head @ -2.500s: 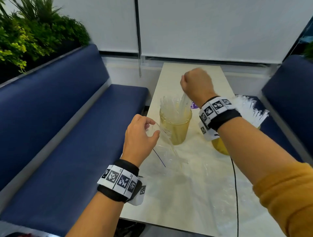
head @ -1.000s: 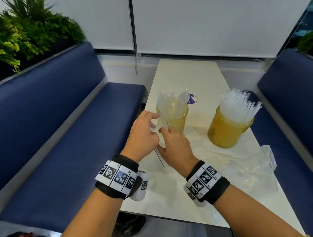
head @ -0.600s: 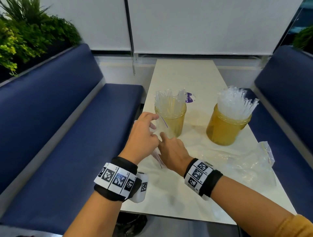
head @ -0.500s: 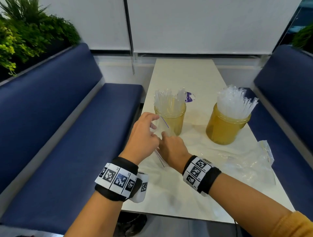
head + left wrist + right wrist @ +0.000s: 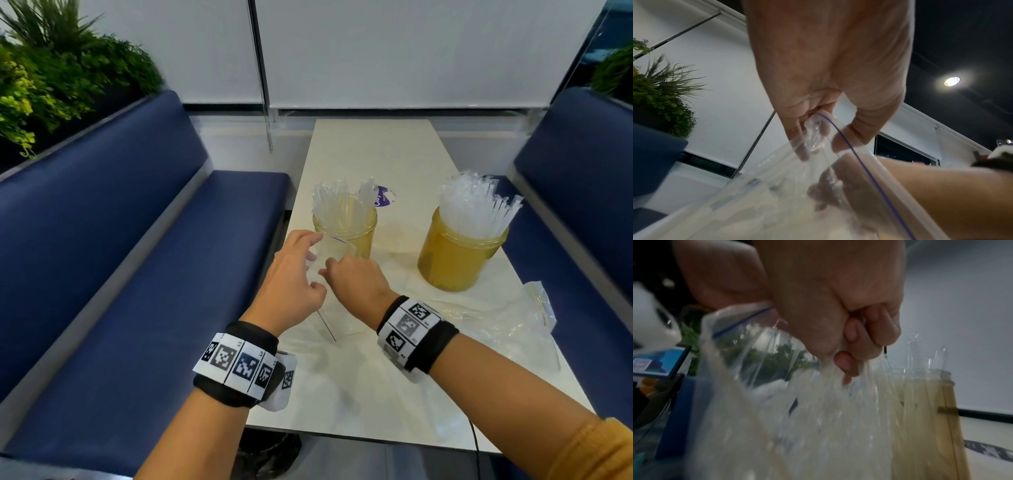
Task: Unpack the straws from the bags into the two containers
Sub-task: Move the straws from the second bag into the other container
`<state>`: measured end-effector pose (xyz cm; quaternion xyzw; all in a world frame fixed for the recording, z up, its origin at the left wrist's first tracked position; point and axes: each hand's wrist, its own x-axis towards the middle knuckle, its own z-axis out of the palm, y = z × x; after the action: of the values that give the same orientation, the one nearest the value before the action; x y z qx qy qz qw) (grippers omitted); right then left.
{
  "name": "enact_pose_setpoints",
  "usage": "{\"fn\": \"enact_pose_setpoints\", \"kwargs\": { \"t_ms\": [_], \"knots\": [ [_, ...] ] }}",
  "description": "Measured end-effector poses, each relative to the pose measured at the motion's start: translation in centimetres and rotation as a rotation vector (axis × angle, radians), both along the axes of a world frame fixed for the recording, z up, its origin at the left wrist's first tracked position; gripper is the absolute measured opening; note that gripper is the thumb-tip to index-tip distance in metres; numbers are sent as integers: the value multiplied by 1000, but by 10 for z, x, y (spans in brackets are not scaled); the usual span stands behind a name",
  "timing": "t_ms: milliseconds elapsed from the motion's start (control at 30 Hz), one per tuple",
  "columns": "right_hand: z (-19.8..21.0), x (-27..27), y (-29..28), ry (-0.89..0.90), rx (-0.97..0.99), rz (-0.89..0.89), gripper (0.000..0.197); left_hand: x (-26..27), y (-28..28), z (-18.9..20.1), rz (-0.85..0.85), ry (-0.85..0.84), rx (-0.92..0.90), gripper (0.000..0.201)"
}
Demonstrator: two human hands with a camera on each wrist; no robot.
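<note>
Pinched the zip-top bag (image 5: 330,274) mouth with left hand (image 5: 291,277); right hand (image 5: 356,281) curled inside around wrapped straws (image 5: 865,386) — mid-extraction, just before the near jar (image 5: 344,233). Next: lift clear, drop upright into jar.

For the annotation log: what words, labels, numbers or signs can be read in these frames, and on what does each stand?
"Cla": start of white lettering on the purple sticker on the table, behind the left jar; the rest is hidden or too small.
Wristband tags: square black-and-white codes with tiny characters beside them, too small to read.
Zip bag: a blue line only, no text.
</note>
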<state>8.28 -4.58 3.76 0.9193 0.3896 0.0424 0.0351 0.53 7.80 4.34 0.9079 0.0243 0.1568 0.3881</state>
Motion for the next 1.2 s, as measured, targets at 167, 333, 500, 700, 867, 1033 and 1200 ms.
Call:
{"fn": "enact_pose_setpoints", "kwargs": {
  "t_ms": [167, 333, 500, 700, 867, 1033, 1200],
  "knots": [
    [38, 3, 0, -73, -72, -18, 34, 2, 0, -2, 8, -18, 16, 97],
    [77, -7, 2, -135, -39, 23, 30, 10, -7, -10, 114, -19, 165, 96],
    [116, -14, -9, -77, 166, 58, 31, 12, -12, -15, 216, -151, 218, 33],
    [114, -6, -9, -78, 771, 63, 49, 19, -14, -3, 325, -157, 192, 29],
    [90, -9, 9, 280, 1224, 171, 26, 20, -13, -3, 298, -151, 79, 28],
    [66, -9, 14, 801, 1427, 105, 37, 22, -7, 1, 328, -169, 13, 13],
    [48, -10, 30, 635, 1161, 102, 41, 14, -13, 11, 286, -158, -73, 13]
  ]
}}
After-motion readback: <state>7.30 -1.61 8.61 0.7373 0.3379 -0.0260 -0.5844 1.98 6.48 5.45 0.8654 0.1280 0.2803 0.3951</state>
